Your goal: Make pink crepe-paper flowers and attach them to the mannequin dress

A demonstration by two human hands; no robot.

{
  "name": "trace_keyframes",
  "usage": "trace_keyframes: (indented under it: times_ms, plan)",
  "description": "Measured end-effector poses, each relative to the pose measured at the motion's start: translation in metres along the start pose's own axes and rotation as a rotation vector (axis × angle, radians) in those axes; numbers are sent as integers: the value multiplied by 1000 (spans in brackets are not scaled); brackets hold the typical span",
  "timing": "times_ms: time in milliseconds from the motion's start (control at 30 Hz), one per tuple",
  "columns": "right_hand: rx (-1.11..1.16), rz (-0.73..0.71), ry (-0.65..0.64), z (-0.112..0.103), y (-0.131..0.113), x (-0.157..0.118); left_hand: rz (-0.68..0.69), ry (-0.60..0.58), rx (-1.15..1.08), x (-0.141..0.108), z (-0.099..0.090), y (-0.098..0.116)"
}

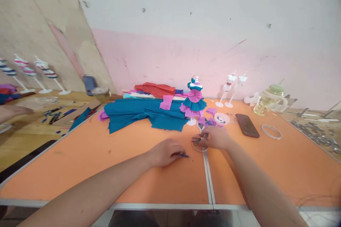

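Forearms (pixel 101 181), left fingers (pixel 179 148) pinching blue scrap (pixel 184 155), pale bowl (pixel 226 118) holding bits (pixel 221 120)

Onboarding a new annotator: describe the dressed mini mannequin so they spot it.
On the orange table, teal cloth lies spread out. At its right end stands the mini mannequin in a ruffled teal-and-pink skirt. Its pink pleated rosette sets it apart from the two whiter mannequins farther right.

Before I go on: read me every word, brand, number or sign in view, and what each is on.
None that I can read.
Phone-like brown slab: no lettering made out.
Yellowish jug with green lid: too blurred to tell.
Wall: marks and spots, no writing.
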State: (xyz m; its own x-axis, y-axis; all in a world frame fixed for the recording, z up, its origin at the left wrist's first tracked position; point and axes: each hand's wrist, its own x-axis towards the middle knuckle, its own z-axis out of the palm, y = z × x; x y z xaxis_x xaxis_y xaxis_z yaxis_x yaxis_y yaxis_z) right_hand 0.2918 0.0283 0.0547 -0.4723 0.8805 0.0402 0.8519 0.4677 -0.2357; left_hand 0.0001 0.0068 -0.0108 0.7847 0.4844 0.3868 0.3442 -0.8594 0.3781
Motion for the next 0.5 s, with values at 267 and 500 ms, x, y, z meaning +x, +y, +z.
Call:
trace_keyframes:
  times_ms: [267, 500]
  plan:
    - [-40, -21, 16, 10, -5, 0, -179, -13, -105, -2, 3, -7]
    - [75, -214, 147, 4, -34, -9, -516, 154, -364, -1, 7, 5]
